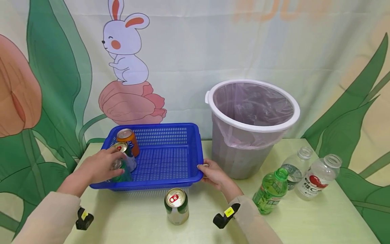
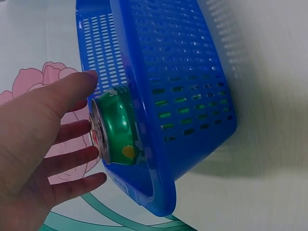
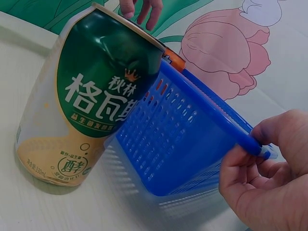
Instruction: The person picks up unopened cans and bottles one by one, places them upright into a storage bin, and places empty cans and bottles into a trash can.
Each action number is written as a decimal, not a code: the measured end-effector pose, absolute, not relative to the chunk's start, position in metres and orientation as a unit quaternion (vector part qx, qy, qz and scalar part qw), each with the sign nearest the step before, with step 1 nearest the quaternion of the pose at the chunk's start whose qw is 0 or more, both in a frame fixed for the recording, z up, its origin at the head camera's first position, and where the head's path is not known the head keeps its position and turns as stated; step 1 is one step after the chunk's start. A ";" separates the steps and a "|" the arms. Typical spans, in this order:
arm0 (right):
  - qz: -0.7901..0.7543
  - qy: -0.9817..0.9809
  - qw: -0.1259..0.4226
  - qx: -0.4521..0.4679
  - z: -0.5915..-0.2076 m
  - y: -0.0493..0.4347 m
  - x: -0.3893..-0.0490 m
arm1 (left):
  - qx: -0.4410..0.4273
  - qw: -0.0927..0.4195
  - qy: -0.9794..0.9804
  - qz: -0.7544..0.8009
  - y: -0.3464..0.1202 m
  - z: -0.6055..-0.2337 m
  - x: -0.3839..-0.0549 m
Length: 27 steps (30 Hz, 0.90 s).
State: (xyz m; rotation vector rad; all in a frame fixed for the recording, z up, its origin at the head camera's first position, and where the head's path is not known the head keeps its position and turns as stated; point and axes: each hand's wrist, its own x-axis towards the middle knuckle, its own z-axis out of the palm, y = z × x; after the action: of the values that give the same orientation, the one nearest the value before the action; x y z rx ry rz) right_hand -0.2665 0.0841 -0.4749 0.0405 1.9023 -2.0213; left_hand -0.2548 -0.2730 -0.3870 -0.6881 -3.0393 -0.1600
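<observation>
My left hand (image 1: 99, 164) is over the left end of a blue plastic basket (image 1: 198, 149), its fingers spread. In the left wrist view its fingertips are right at the top of a green can (image 2: 120, 125) standing inside the basket. Beside that can stand a can with a gold top (image 1: 130, 161) and an orange can (image 1: 134, 144). My right hand (image 1: 214, 174) pinches the basket's right rim between thumb and fingers. A green-and-beige drink can (image 1: 177, 211) stands upright on the table in front of the basket.
A grey bin (image 1: 234, 156) with a white rim and a thin liner stands behind my right hand. On the right are a green plastic bottle (image 1: 271, 193), a clear bottle (image 1: 300, 161) and a clear bottle with a red-printed label (image 1: 315, 181). A printed curtain (image 1: 182, 67) hangs behind.
</observation>
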 end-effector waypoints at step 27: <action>-0.713 0.677 0.180 0.009 -0.476 0.085 -0.267 | -0.283 0.124 -0.948 -0.077 -0.260 -0.389 -0.223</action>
State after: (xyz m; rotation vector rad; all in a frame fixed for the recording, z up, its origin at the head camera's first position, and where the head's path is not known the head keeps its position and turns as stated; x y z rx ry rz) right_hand -0.2668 0.0845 -0.4757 0.0263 1.9136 -2.0162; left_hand -0.2230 -0.2600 -0.3888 -0.8238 -2.7643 -0.2254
